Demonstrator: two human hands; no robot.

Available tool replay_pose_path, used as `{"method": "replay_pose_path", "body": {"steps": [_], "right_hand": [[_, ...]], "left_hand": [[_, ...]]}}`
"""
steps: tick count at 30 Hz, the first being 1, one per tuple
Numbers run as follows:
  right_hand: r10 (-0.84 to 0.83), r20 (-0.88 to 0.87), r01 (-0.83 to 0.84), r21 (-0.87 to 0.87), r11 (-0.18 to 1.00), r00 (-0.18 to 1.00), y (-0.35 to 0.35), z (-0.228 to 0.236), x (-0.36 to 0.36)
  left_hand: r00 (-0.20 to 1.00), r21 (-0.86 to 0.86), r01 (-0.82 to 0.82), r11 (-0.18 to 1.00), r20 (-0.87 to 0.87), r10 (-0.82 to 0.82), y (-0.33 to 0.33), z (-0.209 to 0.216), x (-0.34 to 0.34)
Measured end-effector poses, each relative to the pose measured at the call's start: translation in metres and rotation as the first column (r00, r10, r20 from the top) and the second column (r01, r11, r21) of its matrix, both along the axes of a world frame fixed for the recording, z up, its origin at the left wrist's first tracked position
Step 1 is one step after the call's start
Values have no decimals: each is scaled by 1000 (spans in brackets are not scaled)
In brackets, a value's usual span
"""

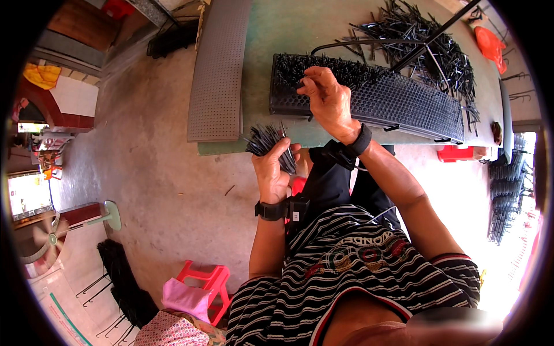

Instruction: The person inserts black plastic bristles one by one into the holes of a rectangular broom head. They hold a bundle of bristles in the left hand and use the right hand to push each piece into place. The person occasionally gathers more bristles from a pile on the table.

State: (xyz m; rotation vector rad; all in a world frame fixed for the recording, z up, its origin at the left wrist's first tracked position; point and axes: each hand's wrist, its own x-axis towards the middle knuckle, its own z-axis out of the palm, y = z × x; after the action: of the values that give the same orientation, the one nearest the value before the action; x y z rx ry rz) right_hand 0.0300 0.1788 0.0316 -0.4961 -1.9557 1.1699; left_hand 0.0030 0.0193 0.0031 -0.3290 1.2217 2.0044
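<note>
My left hand (271, 173) is closed around a bundle of thin black sticks (264, 140), held just off the table's near edge. A long black rack (412, 109) with rows of round holes lies on the green table. Short black pieces (346, 72) stand packed upright along its far side and left part. Over the rack's left end is my right hand (329, 104), thumb and fingers pinched together. A small dark bit shows at those fingertips, too small to name. A large pile of loose black sticks (415, 34) lies behind the rack.
A grey perforated panel (216, 75) lies along the table's left edge. A black metal bar frame (424, 43) rises over the rack and pile. An orange bag (490, 49) is at the far right. On the floor stand a pink stool (210, 282) and a fan (53, 237).
</note>
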Motion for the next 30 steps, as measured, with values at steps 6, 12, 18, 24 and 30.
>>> {"method": "replay_pose_path", "body": {"steps": [6, 12, 18, 24, 30], "right_hand": [[25, 168, -109, 512, 852, 985, 8, -2, -4], [254, 309, -302, 117, 946, 916, -4, 6, 16], [224, 135, -132, -487, 863, 965, 1, 16, 22], [-48, -76, 44, -52, 998, 996, 1, 12, 12], [-14, 6, 13, 129, 992, 1000, 5, -6, 9]], "left_hand": [[1000, 25, 8, 1000, -1, -8, -2, -1, -1], [999, 62, 24, 998, 31, -26, 2, 0, -1], [997, 46, 76, 996, -17, -76, 9, 4, 4], [995, 161, 91, 983, -56, -83, 8, -4, 4], [993, 109, 105, 988, -74, -98, 4, -13, 2]]}}
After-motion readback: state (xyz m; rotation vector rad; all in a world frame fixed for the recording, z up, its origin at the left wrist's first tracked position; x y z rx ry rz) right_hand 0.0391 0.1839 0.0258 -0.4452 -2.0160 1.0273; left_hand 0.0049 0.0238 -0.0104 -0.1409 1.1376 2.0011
